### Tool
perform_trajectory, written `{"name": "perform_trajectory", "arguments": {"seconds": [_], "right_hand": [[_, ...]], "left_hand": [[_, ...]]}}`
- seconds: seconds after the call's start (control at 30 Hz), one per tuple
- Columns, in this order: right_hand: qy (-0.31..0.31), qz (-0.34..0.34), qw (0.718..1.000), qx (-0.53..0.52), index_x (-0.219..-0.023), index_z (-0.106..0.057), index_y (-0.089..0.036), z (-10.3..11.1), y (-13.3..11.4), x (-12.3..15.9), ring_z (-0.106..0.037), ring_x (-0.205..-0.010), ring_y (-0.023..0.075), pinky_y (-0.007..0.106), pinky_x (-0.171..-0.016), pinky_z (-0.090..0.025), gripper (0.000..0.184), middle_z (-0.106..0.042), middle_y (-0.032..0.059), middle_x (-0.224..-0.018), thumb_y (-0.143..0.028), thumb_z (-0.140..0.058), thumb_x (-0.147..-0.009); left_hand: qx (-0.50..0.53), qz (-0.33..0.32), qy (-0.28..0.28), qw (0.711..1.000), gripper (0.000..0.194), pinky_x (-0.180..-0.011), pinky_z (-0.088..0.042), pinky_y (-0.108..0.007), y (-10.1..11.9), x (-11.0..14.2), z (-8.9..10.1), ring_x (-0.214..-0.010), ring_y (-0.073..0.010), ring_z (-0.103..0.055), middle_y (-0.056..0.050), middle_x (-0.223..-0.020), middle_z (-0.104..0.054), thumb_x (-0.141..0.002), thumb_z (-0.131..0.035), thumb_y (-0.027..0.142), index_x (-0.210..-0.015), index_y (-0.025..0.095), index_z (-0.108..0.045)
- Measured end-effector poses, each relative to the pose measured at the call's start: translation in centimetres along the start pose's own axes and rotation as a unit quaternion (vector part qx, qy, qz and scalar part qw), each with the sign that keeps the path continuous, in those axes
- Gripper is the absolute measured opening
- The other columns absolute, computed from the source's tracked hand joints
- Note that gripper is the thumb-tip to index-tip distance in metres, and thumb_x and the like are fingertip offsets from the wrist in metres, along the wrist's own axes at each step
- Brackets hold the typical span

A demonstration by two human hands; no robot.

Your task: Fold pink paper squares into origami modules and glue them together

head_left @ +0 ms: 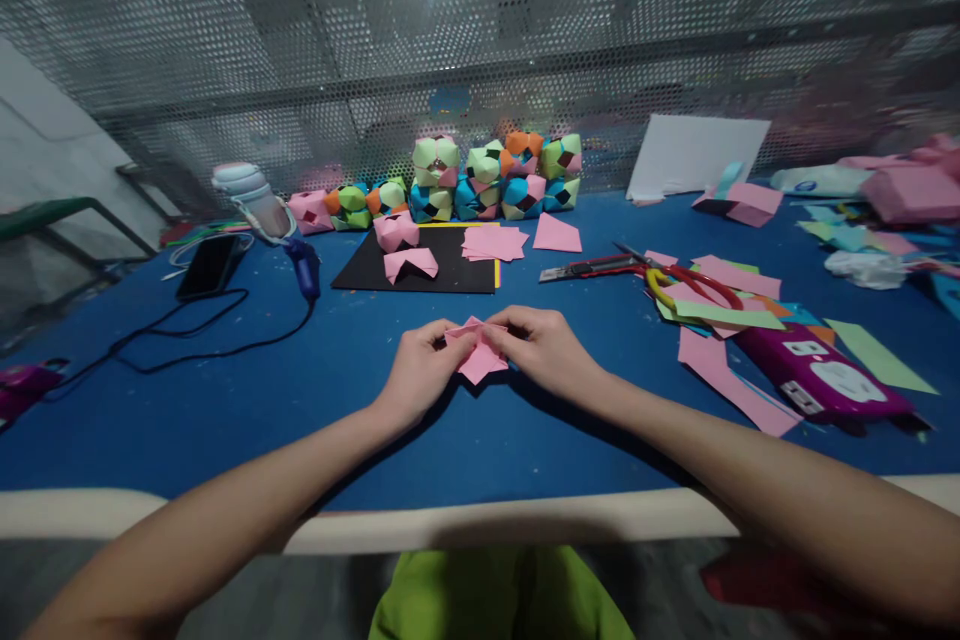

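Observation:
A folded piece of pink paper (478, 362) is held just above the blue table, near the middle of the view. My left hand (421, 366) pinches its left side, the thumb lying on top of the paper. On the other side, my right hand (546, 348) grips the right edge between thumb and fingers. The fingers beneath the paper are partly hidden. Beyond my hands, a black sheet (457, 272) carries two folded pink pieces (411, 265) and a small stack of pink paper squares (495, 242).
Several folded paper balls (480, 175) line the back. A box cutter (592, 267) and red-and-yellow scissors (694, 284) lie right among paper scraps (724, 375) and a purple packet (832, 375). A bottle (253, 200), phone (208, 267) and cable (217, 352) are left.

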State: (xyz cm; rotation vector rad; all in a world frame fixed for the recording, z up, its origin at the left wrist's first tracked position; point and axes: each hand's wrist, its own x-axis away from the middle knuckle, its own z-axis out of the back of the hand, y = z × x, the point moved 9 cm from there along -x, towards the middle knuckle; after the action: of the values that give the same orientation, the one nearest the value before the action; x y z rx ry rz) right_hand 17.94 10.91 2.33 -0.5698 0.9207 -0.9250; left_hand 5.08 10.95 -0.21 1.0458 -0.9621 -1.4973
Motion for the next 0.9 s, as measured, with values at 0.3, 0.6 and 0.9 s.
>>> {"name": "perform_trajectory", "arguments": {"seconds": [0.3,0.6,0.9], "right_hand": [[0.021,0.042,0.999,0.017,-0.07,-0.067,-0.015,0.5,-0.5,0.0,-0.056,-0.057,0.0106,0.022,-0.055,-0.04,0.018,-0.067,0.0025,-0.067,-0.018,-0.053,-0.081],[0.013,0.001,1.0,-0.015,-0.072,-0.067,-0.014,0.3,0.1,0.0,-0.055,-0.057,0.01,0.021,-0.054,-0.04,0.018,-0.066,0.0014,-0.065,-0.024,-0.055,-0.08],[0.001,-0.019,0.999,-0.031,-0.069,-0.068,-0.015,0.5,0.0,0.2,-0.056,-0.058,0.0118,0.023,-0.055,-0.041,0.022,-0.067,0.0017,-0.066,-0.03,-0.056,-0.08]], "left_hand": [[0.163,0.078,-0.059,0.982,0.025,-0.061,-0.038,-0.023,-1.3,0.2,-1.2,-0.062,-0.0102,-0.052,-0.003,-0.073,-0.066,-0.073,-0.066,0.037,-0.077,0.012,-0.071],[0.078,0.052,-0.034,0.995,0.025,-0.057,-0.034,-0.023,-0.6,0.2,-0.5,-0.058,-0.0095,-0.047,-0.001,-0.063,-0.063,-0.075,-0.062,0.036,-0.069,0.012,-0.07],[0.026,0.014,-0.039,0.999,0.022,-0.056,-0.033,-0.023,0.3,0.0,-0.2,-0.056,-0.0102,-0.046,0.0,-0.059,-0.06,-0.073,-0.062,0.032,-0.066,0.013,-0.069]]}}
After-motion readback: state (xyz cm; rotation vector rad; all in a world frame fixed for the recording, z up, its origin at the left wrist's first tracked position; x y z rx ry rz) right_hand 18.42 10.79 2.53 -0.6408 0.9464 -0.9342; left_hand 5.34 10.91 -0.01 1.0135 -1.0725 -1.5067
